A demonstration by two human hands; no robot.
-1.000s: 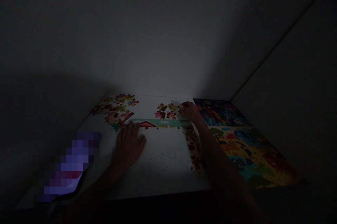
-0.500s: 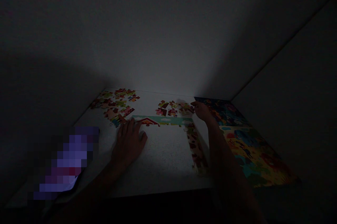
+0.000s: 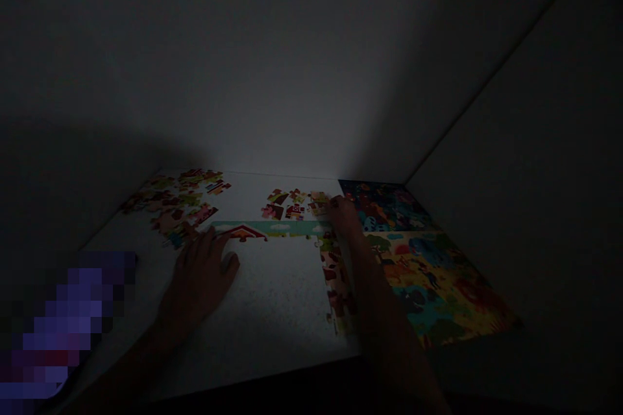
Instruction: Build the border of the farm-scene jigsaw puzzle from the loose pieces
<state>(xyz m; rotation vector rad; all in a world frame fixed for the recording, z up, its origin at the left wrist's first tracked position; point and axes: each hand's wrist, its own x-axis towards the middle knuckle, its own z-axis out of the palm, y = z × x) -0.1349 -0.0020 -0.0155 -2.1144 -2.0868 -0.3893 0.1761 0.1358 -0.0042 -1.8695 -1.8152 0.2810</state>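
The scene is very dark. A joined strip of jigsaw pieces (image 3: pixel 272 229) runs across a white table (image 3: pixel 277 298), and a second strip (image 3: pixel 335 285) runs down from its right end. My left hand (image 3: pixel 199 275) lies flat, fingers spread, just below the left end of the upper strip. My right hand (image 3: pixel 344 213) reaches to the corner where the strips meet, beside a small cluster of loose pieces (image 3: pixel 292 204). Its fingers are curled, and what they hold is too dark to make out.
A pile of loose pieces (image 3: pixel 175 197) lies at the far left of the table. A colourful picture sheet (image 3: pixel 418 259) lies at the right. Walls close in behind and to the right. A blurred purple patch (image 3: pixel 63 324) sits at the lower left.
The view has shifted, so everything sits further left in the picture. My right hand moved right off the small cluster, then came back to its right edge. My left hand stays flat.
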